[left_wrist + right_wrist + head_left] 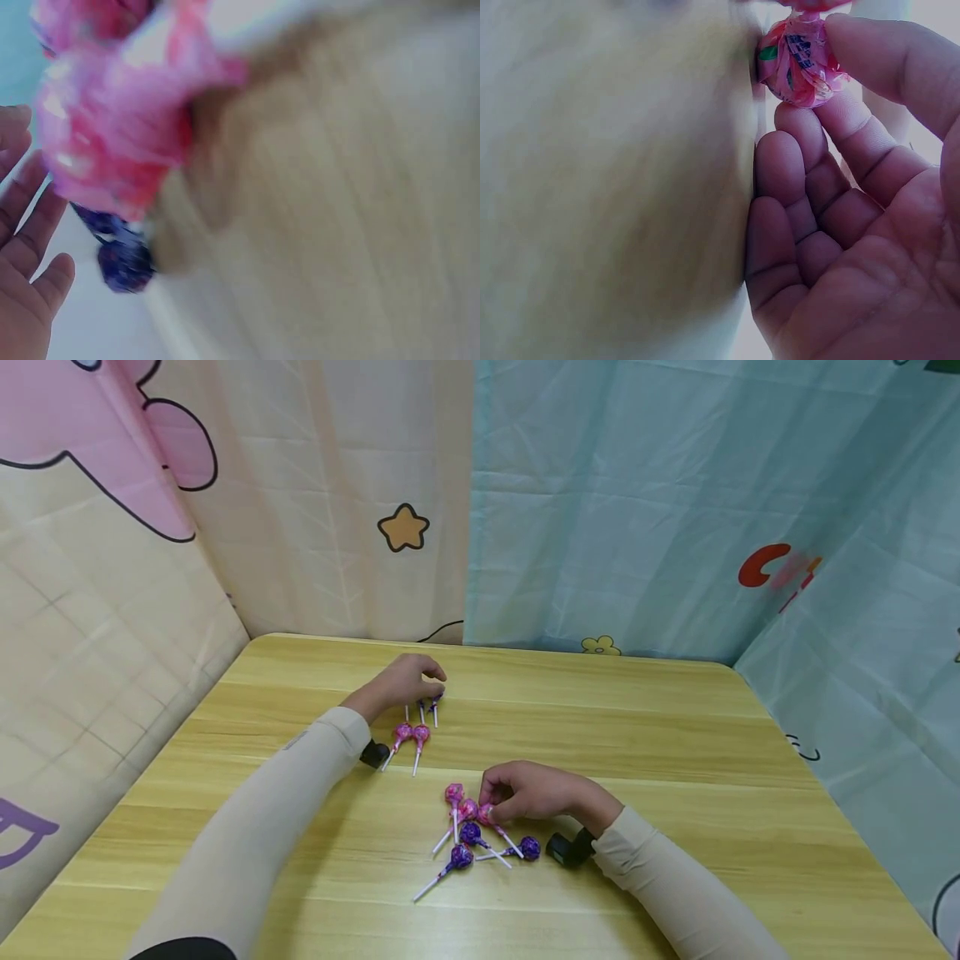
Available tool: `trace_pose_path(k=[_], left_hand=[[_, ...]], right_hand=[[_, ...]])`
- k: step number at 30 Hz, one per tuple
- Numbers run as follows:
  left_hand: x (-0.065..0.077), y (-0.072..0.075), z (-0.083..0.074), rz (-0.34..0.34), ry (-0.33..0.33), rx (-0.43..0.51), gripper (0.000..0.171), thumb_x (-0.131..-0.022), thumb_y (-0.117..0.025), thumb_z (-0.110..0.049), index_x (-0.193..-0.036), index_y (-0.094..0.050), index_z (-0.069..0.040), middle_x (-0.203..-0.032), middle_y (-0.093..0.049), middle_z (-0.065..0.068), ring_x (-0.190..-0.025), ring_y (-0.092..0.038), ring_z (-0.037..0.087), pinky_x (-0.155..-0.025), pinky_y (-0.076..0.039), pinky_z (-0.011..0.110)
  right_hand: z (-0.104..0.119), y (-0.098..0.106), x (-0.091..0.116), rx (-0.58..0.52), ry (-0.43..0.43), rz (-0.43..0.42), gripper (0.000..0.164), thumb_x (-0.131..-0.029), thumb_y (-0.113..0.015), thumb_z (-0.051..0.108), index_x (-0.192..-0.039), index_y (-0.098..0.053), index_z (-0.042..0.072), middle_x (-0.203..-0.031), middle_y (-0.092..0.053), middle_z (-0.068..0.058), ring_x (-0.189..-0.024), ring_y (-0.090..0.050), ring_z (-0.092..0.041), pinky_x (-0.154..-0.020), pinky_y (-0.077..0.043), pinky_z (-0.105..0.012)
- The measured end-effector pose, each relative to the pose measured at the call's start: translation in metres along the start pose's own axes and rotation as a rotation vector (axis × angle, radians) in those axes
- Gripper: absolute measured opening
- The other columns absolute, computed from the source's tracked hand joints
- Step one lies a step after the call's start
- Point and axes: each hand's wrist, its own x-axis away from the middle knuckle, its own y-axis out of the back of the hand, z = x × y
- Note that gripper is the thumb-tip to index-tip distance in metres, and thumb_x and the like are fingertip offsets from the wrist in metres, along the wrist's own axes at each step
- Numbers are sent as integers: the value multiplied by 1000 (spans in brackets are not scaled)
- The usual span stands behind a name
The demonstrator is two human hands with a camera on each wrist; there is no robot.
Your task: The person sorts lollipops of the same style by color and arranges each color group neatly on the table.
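My right hand (538, 789) pinches the wrapped head of a pink lollipop (486, 814) between thumb and forefinger, its white stick slanting down to the right. In the right wrist view, the other fingers curl loosely below that pink head. Farther back on the left, my left hand (401, 683) hovers over purple lollipops (437, 700), partly hiding them. Its thumb and fingers stand apart in the left wrist view, with a purple lollipop head (126, 264) beyond the thumb. Two pink lollipops (422, 734) lie just in front of that hand, sticks toward me.
Near my right hand lies a loose pile: two more pink lollipops (453, 793) and three purple lollipops (461, 857), sticks crossing. Everything lies on a wooden table (675, 735). Printed curtains (600, 510) hang behind its back edge and along both sides.
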Motion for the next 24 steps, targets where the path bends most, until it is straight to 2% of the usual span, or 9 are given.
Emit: trace_pose_path(k=[6,9,13,17,21,24], left_hand=[[18,0,-18,-38,-98,-2,22,-94,-69,-17,-110,-73,-3,-113,-67,10,-108,-61,29,-95,-48,43],[34,-2,-29,-47,-175,-11,20,-92,-71,-15,-107,-73,-2,-109,-68,7,-101,-63,28,-89,-50,41],[59,-8,-43,-50,-279,-23,19,-90,-73,-15,-104,-73,-3,-107,-68,5,-100,-64,28,-88,-51,41],[84,-15,-58,-21,-352,11,18,-90,-73,-15,-104,-73,-4,-108,-67,3,-100,-64,29,-84,-53,40],[103,-26,-65,23,-366,27,18,-91,-72,-18,-105,-73,-7,-107,-67,0,-101,-64,25,-85,-52,40],[114,-35,-68,53,-324,27,18,-90,-73,-20,-104,-73,-8,-105,-67,-1,-99,-63,21,-85,-52,37]], right_hand=[[1,-1,0,4,9,0,11,-92,-69,8,-95,-65,18,-82,-59,7,-74,-51,-8,-67,-44,-26],[2,-1,1,11,12,-3,11,-92,-69,9,-95,-65,18,-82,-59,7,-74,-51,-8,-67,-44,-26],[4,0,2,15,15,-5,10,-92,-69,10,-95,-65,18,-82,-58,6,-74,-51,-9,-67,-43,-26],[3,0,2,12,16,-5,8,-93,-69,11,-96,-65,17,-82,-58,5,-75,-51,-10,-68,-43,-27],[1,0,1,6,18,1,7,-93,-69,11,-97,-65,16,-83,-60,4,-75,-52,-11,-69,-44,-28],[1,-1,0,5,20,4,7,-93,-68,11,-97,-65,16,-84,-61,3,-75,-52,-11,-70,-44,-28]])
